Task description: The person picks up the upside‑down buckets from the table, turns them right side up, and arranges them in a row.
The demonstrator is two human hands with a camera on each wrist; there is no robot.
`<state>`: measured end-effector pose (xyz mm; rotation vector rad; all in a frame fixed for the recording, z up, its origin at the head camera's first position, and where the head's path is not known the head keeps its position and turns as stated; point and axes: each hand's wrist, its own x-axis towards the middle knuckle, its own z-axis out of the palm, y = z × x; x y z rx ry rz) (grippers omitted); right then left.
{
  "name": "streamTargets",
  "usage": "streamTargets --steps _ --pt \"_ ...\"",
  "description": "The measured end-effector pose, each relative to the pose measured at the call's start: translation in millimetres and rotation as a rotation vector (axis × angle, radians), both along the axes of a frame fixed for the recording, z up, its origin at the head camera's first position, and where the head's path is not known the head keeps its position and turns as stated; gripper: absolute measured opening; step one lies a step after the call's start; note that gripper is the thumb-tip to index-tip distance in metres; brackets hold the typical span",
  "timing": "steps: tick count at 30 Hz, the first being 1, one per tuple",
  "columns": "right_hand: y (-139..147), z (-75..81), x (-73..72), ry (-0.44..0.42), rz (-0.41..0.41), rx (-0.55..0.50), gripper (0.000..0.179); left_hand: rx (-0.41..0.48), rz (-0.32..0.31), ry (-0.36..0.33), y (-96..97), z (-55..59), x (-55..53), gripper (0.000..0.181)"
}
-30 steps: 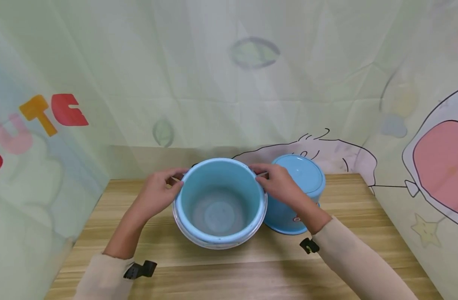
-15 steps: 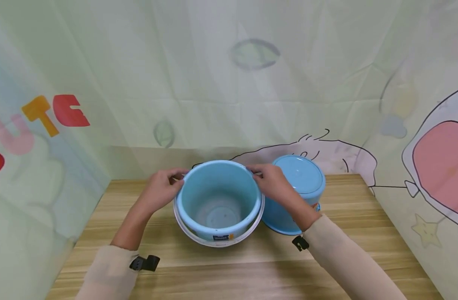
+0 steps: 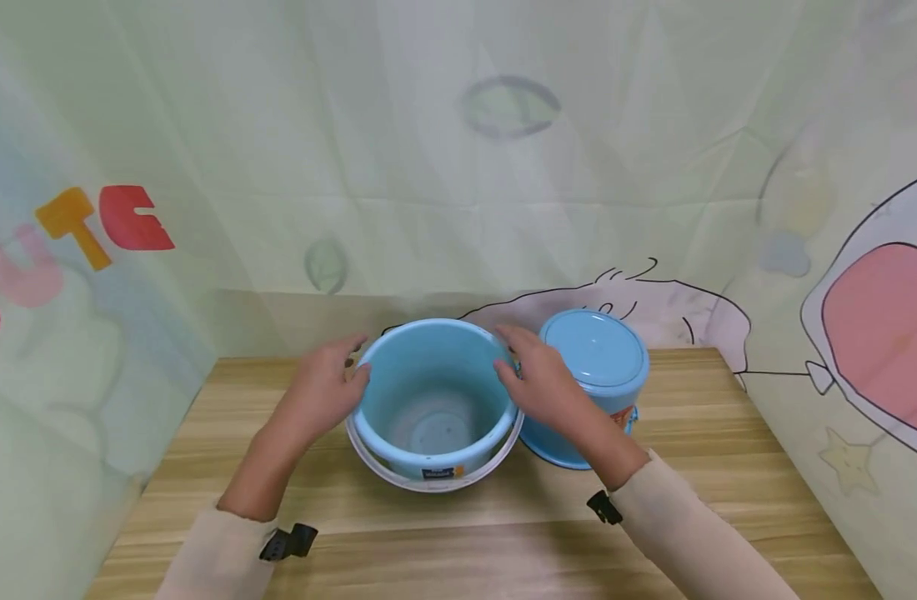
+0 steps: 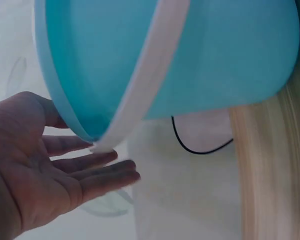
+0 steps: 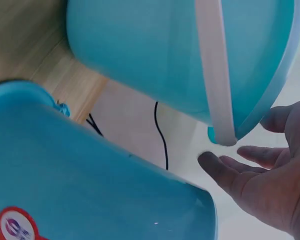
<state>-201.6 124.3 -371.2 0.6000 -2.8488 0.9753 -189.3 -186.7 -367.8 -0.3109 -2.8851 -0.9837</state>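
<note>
A light blue bucket (image 3: 428,450) stands upright on the wooden table, with its mouth up and a small dark label at its front. Its pale handle (image 3: 436,485) hangs down round the front, lower than the rim. My left hand (image 3: 327,385) is at the left rim, its fingers loose and spread around the handle's end (image 4: 102,146) in the left wrist view. At the right rim my right hand (image 3: 537,375) has thumb and fingers apart, and the right wrist view shows its fingertips (image 5: 210,161) just off the handle's joint.
A second blue bucket (image 3: 597,350) stands upside down right behind the right hand, close to the first one. A printed cloth (image 3: 413,167) hangs behind and beside the wooden table (image 3: 458,558).
The bucket's mouth has tipped back a little, baring its front label and a gap above the handle. Both hands have since loosened their fingers from the rim.
</note>
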Motion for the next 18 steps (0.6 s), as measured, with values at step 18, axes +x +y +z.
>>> streamTargets --steps 18 --pt "16.7 -17.0 37.6 -0.128 -0.002 -0.172 0.072 0.1 0.049 0.046 -5.2 -4.9 30.7 0.055"
